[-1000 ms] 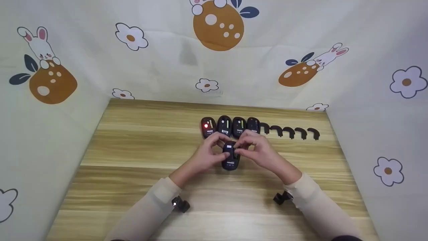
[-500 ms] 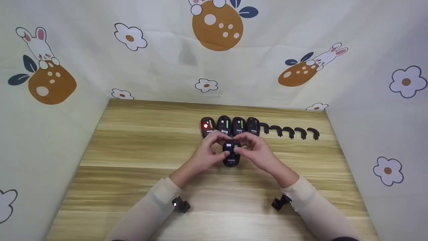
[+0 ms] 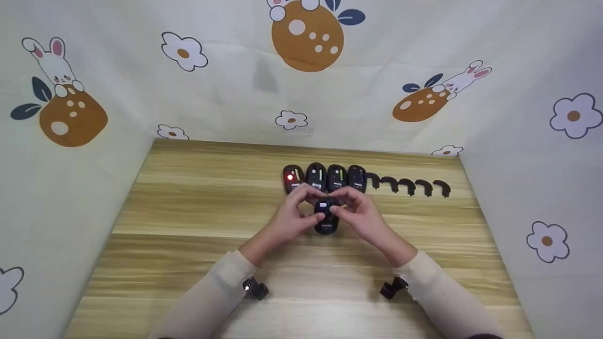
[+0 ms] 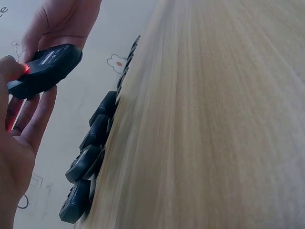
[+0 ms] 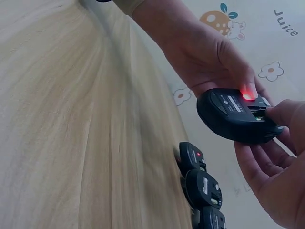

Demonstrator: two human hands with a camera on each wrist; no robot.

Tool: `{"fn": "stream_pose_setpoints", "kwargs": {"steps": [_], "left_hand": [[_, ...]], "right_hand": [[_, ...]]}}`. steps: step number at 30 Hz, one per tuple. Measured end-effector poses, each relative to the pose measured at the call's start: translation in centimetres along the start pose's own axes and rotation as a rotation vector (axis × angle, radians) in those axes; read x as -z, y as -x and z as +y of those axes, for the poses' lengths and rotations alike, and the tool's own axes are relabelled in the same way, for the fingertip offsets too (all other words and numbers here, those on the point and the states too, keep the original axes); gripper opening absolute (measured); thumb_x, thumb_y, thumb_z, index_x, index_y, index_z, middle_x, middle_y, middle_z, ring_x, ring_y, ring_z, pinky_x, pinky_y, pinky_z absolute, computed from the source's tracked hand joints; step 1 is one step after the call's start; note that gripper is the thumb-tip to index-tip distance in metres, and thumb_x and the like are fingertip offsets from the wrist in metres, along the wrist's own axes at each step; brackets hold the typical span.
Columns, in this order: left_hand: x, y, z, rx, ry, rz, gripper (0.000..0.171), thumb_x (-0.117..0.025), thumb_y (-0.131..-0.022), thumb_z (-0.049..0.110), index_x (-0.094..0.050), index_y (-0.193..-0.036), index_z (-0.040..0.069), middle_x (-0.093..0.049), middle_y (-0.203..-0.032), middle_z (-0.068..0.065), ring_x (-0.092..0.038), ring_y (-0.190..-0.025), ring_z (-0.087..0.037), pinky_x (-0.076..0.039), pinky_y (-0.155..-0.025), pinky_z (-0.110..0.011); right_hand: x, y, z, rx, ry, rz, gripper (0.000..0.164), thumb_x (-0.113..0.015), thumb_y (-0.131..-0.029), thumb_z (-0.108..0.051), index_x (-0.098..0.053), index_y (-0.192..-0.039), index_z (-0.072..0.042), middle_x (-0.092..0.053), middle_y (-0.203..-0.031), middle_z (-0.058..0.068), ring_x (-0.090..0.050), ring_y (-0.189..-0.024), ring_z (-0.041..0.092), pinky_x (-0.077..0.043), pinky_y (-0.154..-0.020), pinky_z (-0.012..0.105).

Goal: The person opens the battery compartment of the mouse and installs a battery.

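Both hands hold a black computer mouse [image 3: 326, 227], underside up, in front of a row of similar mice. My left hand [image 3: 297, 211] grips its left side, the thumb over the sensor glowing red in both wrist views. On the other side my right hand [image 3: 365, 214] grips the body, fingers curled beneath and the thumb pressing at the battery slot. Part of a battery [image 5: 259, 118] shows in that slot in the right wrist view; the right thumb hides the rest. The mouse [image 4: 50, 69] is above the tabletop in the left wrist view.
Several upturned mice stand in a row behind the hands; the leftmost mouse [image 3: 293, 181] shows a red light. To their right lie several curved black covers [image 3: 407, 186] on the wooden table [image 3: 198, 197]. A patterned cloth [image 3: 226, 94] encloses the back and sides.
My right fingers have shifted from the slot's edge to round the mouse's far end, and the right thumb now presses at the slot. The mouse's near end has moved slightly away from me.
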State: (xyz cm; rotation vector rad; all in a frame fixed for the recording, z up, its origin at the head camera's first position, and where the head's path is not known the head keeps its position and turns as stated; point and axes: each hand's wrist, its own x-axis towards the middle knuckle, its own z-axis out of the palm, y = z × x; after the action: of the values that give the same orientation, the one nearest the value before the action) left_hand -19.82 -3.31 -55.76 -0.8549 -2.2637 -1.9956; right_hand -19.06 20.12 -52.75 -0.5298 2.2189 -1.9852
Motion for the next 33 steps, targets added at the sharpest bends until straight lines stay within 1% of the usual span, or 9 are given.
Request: {"fn": "stream_pose_setpoints", "kwargs": {"steps": [4,7,13,16,18,22,26,31,33], "left_hand": [[0.0,0.0,-0.1,-0.006,0.009,-0.005,0.04,-0.087,-0.092,0.001,-0.07,-0.128,0.008,-0.064,-0.124,-0.005,-0.065,-0.11,-0.023,-0.064,-0.063,-0.035],[0.0,0.0,-0.1,-0.008,0.006,-0.007,0.041,-0.087,-0.092,0.0,-0.069,-0.128,0.007,-0.064,-0.123,-0.005,-0.066,-0.109,-0.022,-0.064,-0.063,-0.036],[0.1,0.0,-0.1,0.013,0.003,-0.004,0.042,-0.087,-0.092,0.0,-0.069,-0.129,0.007,-0.065,-0.123,-0.005,-0.066,-0.108,-0.021,-0.063,-0.064,-0.034],[0.1,0.0,-0.1,0.022,0.013,0.002,0.043,-0.087,-0.092,0.001,-0.068,-0.13,0.005,-0.066,-0.122,-0.006,-0.067,-0.107,-0.022,-0.062,-0.064,-0.032],[0.2,-0.1,0.0,0.029,0.028,0.007,0.043,-0.086,-0.092,0.001,-0.068,-0.131,0.005,-0.066,-0.122,-0.006,-0.067,-0.106,-0.023,-0.062,-0.064,-0.032],[0.3,-0.1,0.1,0.038,0.054,0.017,0.044,-0.086,-0.093,0.002,-0.067,-0.132,0.004,-0.065,-0.125,-0.007,-0.067,-0.105,-0.024,-0.063,-0.065,-0.03],[0.4,-0.2,0.1,0.031,0.063,0.025,0.044,-0.085,-0.094,0.003,-0.066,-0.134,0.003,-0.065,-0.126,-0.009,-0.066,-0.104,-0.024,-0.062,-0.064,-0.028],[0.5,-0.2,0.1,0.057,0.091,0.027,0.044,-0.083,-0.094,0.0,-0.066,-0.134,0.003,-0.064,-0.128,-0.011,-0.065,-0.104,-0.024,-0.064,-0.069,-0.029],[0.5,-0.2,0.2,0.074,0.098,0.028,0.045,-0.083,-0.093,0.0,-0.066,-0.135,0.003,-0.065,-0.128,-0.011,-0.065,-0.104,-0.024,-0.066,-0.071,-0.031]], "right_hand": [[-0.2,0.1,0.2,0.051,0.003,0.005,0.022,-0.075,-0.098,0.007,-0.072,-0.12,0.007,-0.077,-0.121,0.018,-0.076,-0.108,0.022,-0.067,-0.089,0.035],[-0.3,0.2,0.2,0.066,0.016,0.015,0.02,-0.075,-0.098,0.008,-0.073,-0.118,0.006,-0.077,-0.123,0.018,-0.077,-0.107,0.023,-0.067,-0.086,0.036],[-0.3,0.3,0.1,0.025,0.024,0.015,0.025,-0.077,-0.099,0.004,-0.073,-0.124,0.004,-0.076,-0.123,0.019,-0.075,-0.107,0.023,-0.067,-0.091,0.038],[-0.1,0.5,-0.1,0.035,0.06,0.0,0.035,-0.08,-0.098,0.002,-0.073,-0.132,0.001,-0.075,-0.127,0.017,-0.075,-0.107,0.025,-0.066,-0.093,0.038],[0.0,0.6,-0.1,0.077,0.112,-0.02,0.044,-0.083,-0.096,0.001,-0.071,-0.138,0.0,-0.072,-0.133,0.015,-0.075,-0.108,0.028,-0.066,-0.093,0.038],[0.2,0.8,0.0,0.183,0.217,-0.084,0.066,-0.089,-0.091,-0.002,-0.062,-0.151,-0.002,-0.063,-0.145,0.015,-0.072,-0.113,0.034,-0.064,-0.098,0.039],[0.4,1.1,0.3,0.241,0.286,-0.125,0.085,-0.094,-0.084,-0.004,-0.055,-0.16,-0.007,-0.055,-0.154,0.014,-0.068,-0.119,0.036,-0.062,-0.103,0.042],[0.4,1.4,0.6,0.321,0.336,-0.143,0.102,-0.098,-0.077,-0.002,-0.047,-0.165,-0.003,-0.05,-0.158,0.02,-0.064,-0.123,0.038,-0.062,-0.101,0.047],[0.4,1.4,0.7,0.343,0.361,-0.148,0.108,-0.1,-0.074,-0.003,-0.044,-0.166,-0.003,-0.048,-0.159,0.021,-0.063,-0.126,0.038,-0.062,-0.099,0.046]]}}
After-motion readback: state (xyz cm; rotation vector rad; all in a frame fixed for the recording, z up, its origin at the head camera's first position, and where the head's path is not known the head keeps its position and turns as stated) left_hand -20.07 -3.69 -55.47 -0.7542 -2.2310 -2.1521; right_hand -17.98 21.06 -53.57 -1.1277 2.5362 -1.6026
